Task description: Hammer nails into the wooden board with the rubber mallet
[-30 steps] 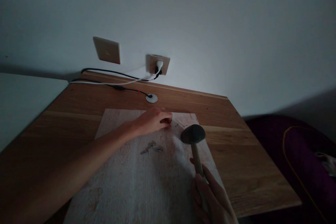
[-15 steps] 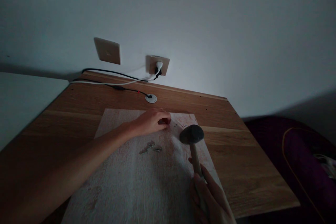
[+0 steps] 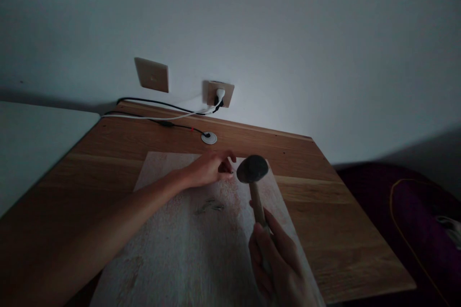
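My right hand (image 3: 275, 259) is wrapped around the wooden handle of a mallet (image 3: 253, 169). Its dark head is raised above the far right part of a pale, wood-grained board (image 3: 162, 259). Just left of the mallet head, my left hand (image 3: 212, 168) rests low at the board's far part, index finger lifted and the other fingers curled toward the thumb. At its fingertips is a small nail (image 3: 232, 172), dim and mostly hidden. A loose pile of nails (image 3: 209, 206) lies on the board, nearer to me than the left hand.
Under the board is a brown wooden table (image 3: 342, 235) against a pale wall (image 3: 306, 48). A wall socket (image 3: 226, 93) holds plugs with cables (image 3: 162, 118). A round cable grommet (image 3: 209, 138) sits behind the board. Purple fabric (image 3: 414, 216) lies at the right.
The mallet and my right hand have moved up and left, closer to my left hand. My left index finger has lifted. The mallet now covers the area where small nails showed.
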A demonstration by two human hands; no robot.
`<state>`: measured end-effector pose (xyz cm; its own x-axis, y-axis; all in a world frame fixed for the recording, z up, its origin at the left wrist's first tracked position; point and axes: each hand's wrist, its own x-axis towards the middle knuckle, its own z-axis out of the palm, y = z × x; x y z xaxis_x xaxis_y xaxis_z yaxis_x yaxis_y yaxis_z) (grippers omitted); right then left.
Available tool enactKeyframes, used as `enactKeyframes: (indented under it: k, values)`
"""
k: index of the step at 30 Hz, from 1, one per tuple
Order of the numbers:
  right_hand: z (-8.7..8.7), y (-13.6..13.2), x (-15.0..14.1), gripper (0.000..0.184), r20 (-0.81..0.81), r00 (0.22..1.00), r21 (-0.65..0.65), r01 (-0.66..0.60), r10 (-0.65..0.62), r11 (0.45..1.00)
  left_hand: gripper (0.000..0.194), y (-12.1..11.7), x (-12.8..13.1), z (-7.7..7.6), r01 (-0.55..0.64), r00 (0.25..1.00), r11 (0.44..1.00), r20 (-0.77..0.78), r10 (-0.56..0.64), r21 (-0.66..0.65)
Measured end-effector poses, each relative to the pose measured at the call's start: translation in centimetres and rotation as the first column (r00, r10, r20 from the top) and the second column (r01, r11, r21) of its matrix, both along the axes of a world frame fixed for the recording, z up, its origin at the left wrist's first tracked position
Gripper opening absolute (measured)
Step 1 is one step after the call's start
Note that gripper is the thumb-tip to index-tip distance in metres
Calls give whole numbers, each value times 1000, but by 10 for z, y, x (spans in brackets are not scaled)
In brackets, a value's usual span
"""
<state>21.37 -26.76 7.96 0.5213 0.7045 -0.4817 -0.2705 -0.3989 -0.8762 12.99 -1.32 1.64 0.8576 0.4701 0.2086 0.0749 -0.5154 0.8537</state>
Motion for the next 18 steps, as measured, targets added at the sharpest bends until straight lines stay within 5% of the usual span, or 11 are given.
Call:
enactKeyframes:
  k: [3, 9, 18]
  values:
    - [-1, 11, 0, 72, 28, 998, 27, -63, 63, 998, 42, 0, -1, 0, -2, 1000, 999, 7, 2, -43]
    - [-6, 17, 1, 84, -10, 998, 17, -58, 58, 998, 55, 0, -1, 0, 8, 999, 999, 45, -6, -39]
    - [-6, 16, 2, 76, 17, 997, 10, -74, 74, 997, 64, 0, -1, 1, 0, 998, 1000, 56, 2, -30]
